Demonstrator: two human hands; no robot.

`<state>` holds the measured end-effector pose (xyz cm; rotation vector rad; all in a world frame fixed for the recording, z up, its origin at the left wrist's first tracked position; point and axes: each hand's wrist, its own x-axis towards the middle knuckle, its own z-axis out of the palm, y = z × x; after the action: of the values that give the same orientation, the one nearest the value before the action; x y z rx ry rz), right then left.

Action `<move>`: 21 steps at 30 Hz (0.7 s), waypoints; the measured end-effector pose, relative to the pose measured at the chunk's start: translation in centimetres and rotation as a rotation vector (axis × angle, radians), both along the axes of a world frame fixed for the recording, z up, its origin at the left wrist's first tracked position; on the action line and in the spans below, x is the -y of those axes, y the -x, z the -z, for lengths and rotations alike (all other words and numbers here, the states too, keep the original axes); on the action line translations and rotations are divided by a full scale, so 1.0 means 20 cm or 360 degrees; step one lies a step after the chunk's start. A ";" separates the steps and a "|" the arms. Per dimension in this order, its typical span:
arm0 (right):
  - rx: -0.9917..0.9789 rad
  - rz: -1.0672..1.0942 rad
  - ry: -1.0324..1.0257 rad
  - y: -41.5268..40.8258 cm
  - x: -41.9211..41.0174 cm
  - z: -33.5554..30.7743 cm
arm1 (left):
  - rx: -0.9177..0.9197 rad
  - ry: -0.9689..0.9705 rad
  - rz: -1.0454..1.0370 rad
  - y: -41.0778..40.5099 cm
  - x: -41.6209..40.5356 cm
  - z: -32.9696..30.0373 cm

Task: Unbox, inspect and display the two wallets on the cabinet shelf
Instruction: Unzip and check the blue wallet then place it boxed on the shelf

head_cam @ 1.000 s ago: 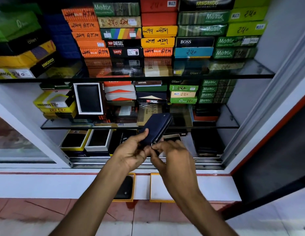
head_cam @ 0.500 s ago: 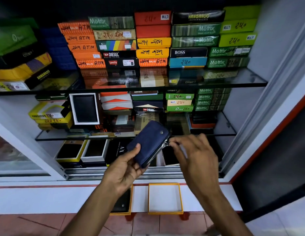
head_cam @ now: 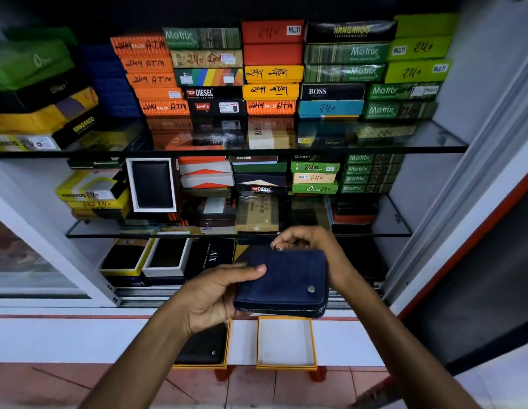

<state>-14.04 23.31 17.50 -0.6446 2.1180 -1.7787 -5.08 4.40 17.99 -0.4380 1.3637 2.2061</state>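
A dark blue zip-around wallet (head_cam: 286, 278) with a metal stud is held flat in front of the cabinet's lowest shelf. My left hand (head_cam: 215, 293) grips its left edge, thumb on top. My right hand (head_cam: 313, 246) reaches over the wallet's far edge, fingertips pinching at the zip pull there. Below, on the white ledge (head_cam: 80, 338), an empty orange-rimmed box (head_cam: 286, 343) lies open. Beside it a second orange-rimmed box holds a black wallet (head_cam: 203, 346), partly hidden by my left wrist.
Glass shelves (head_cam: 398, 228) carry stacks of coloured wallet boxes. On the bottom shelf stand open display boxes (head_cam: 165, 258) with dark wallets. A white-framed black wallet (head_cam: 152, 184) stands upright on the middle shelf. A sliding glass door (head_cam: 35, 261) is at left; red floor tiles lie below.
The blue wallet has turned from tilted on edge to lying flat, face up. My right hand moved from its near corner round to its far edge along the zip. The view shifted downward slightly.
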 end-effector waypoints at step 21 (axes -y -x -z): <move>0.0405 0.0142 0.0192 -0.13 -0.26 0.10 | -0.0460 0.0414 -0.0258 -0.01 0.03 0.05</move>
<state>-11.35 28.48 15.45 -0.3342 1.9082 -1.9334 -4.83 3.80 16.90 -0.3394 1.8400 2.2976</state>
